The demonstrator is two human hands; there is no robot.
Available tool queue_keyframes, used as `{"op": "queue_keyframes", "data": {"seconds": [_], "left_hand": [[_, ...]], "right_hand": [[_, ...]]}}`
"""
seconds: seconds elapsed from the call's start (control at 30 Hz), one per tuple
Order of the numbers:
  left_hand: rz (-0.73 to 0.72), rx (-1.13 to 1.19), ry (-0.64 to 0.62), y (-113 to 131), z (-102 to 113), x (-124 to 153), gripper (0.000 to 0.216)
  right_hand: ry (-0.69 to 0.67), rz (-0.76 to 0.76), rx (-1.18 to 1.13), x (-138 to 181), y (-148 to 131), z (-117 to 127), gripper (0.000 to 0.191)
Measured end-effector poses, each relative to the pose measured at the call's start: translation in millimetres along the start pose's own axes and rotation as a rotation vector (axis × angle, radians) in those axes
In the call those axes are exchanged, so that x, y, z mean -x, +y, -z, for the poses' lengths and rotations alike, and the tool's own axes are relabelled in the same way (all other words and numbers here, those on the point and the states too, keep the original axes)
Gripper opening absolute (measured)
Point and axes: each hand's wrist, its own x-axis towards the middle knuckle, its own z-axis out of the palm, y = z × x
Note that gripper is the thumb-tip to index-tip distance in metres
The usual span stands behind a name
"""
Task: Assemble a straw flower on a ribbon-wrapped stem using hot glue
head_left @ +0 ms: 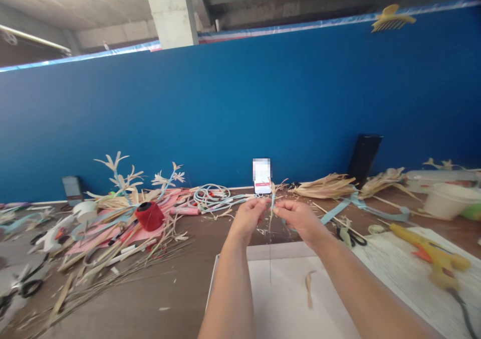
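Observation:
Both of my hands are raised above the near part of the table, their fingertips close together. Between them is a small dried-husk flower (272,194) with light blue tape around its stem, and a thin wire hangs straight down from it. My left hand (248,219) is closed in a pinch at the left side of the stem. From the right, my right hand (296,217) pinches the same stem with thumb and forefinger. A bit of blue tape shows under the right fingers. The exact contact of the left fingertips is partly hidden.
Below my hands lies a white tray (280,299) with a husk scrap (308,290). A lit phone (262,176) leans against the blue partition (233,103). Left are a red spool (149,215), finished husk flowers (130,178) and scissors (22,284); right, a yellow glue gun (432,253) and a white tub (451,201).

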Motion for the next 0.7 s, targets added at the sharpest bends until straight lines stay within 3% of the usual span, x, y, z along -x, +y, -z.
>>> {"op": "queue_keyframes", "data": {"seconds": [0.17,0.7], "left_hand": [[-0.003,0.133,-0.174,2.8,-2.2,3.8,0.047],[-0.030,0.300,-0.150,3.5,-0.5,4.2,0.028]], "right_hand": [[-0.103,-0.023,-0.076,1.1,2.9,0.2,0.028],[-0.144,0.005,-0.071,3.7,-0.8,0.5,0.031]]}}
